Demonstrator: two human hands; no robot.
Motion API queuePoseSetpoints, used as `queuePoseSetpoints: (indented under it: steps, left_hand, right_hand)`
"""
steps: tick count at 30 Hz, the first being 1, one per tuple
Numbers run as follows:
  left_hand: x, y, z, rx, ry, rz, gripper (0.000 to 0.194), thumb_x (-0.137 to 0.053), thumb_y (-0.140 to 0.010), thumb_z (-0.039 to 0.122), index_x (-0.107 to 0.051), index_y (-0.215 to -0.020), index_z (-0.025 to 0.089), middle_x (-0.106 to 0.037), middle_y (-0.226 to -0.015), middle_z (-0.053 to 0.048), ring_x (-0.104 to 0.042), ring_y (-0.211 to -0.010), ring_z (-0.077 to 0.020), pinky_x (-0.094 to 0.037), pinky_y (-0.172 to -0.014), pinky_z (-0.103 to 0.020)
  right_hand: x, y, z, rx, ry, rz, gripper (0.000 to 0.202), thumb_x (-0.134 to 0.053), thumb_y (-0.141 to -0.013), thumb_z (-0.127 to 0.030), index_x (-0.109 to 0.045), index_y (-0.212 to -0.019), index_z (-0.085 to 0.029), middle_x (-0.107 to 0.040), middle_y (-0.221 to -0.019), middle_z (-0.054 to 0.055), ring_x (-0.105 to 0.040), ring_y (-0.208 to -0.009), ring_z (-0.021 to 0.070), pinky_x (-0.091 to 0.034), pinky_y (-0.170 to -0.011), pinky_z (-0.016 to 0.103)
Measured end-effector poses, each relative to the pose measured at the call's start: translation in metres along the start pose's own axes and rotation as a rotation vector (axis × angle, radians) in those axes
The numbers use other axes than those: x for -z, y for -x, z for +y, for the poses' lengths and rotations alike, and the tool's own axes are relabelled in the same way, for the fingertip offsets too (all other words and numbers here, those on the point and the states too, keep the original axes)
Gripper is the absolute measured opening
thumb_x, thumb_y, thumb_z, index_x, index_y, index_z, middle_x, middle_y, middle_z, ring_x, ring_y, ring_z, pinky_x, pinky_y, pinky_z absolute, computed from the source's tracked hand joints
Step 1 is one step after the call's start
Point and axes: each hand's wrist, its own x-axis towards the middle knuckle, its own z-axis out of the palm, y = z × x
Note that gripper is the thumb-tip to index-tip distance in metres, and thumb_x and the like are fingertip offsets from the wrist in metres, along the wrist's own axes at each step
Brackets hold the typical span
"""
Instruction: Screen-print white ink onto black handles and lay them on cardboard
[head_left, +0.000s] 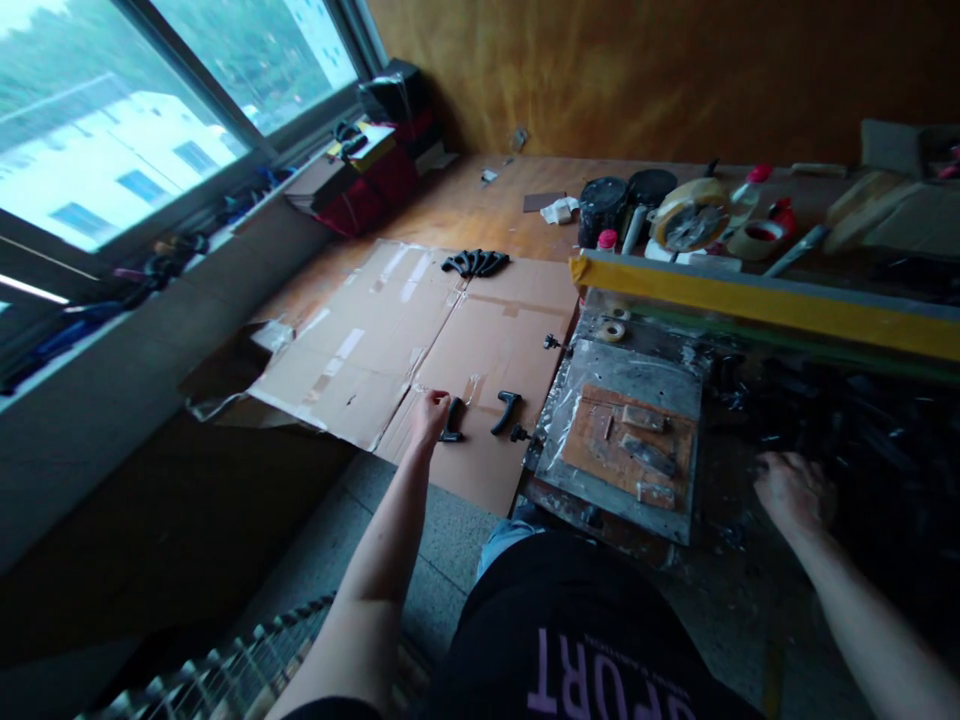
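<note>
Over the flattened cardboard (487,350), my left hand (430,413) has its fingers pressed together beside a black curved part (454,420); whether it grips that part is too small to tell. Another black curved part (506,412) lies a little to the right. Several similar black parts (475,263) are lined up near the cardboard's back edge. My right hand (795,490) rests at the edge of a dark pile of black parts (862,430), its fingers bent and blurred. A metal plate (551,465) with a brown board (589,440) and small blocks lies between my hands.
A yellow-edged bar (780,300) runs behind the plate. Beyond it stand dark cans (602,210), tape rolls (690,215) and bottles. Boxes (367,185) sit by the window at the back left. A metal rack (225,670) is at the lower left.
</note>
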Motion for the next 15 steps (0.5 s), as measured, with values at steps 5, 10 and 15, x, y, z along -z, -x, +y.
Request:
queuePoseSetpoints:
  steps: [5,10,15]
  left_hand:
    - [0.002,-0.020,-0.001,-0.110,-0.287,-0.018,0.037,-0.064,-0.075,0.035,-0.067,-0.103,0.010,-0.067,-0.104,-0.020,-0.061,-0.096,-0.0294,-0.044,-0.081,-0.038]
    - [-0.009,-0.013,0.017,-0.376,-0.423,-0.164,0.022,-0.058,-0.078,0.018,-0.072,-0.096,0.019,-0.069,-0.106,-0.014,-0.057,-0.106,-0.0294,-0.040,-0.090,-0.039]
    - [-0.019,0.006,0.032,-0.685,-0.430,-0.399,0.023,-0.051,-0.085,0.018,-0.074,-0.086,0.023,-0.071,-0.098,-0.011,-0.055,-0.106,-0.0261,-0.040,-0.093,-0.037]
  right_hand:
    - [0.006,-0.002,0.001,-0.080,-0.112,-0.027,0.023,-0.061,-0.075,-0.024,-0.063,-0.098,-0.023,-0.062,-0.095,0.025,-0.060,-0.092,0.0366,-0.043,-0.070,0.046]
    - [0.023,-0.006,-0.005,-0.301,-0.299,-0.055,0.046,-0.065,-0.075,-0.027,-0.055,-0.120,-0.022,-0.066,-0.101,0.024,-0.064,-0.083,0.0344,-0.045,-0.068,0.046]
    - [0.062,-0.002,-0.042,-0.091,-0.533,0.001,0.037,-0.052,-0.084,-0.035,-0.064,-0.115,-0.021,-0.065,-0.112,0.016,-0.065,-0.091,0.0294,-0.050,-0.082,0.045]
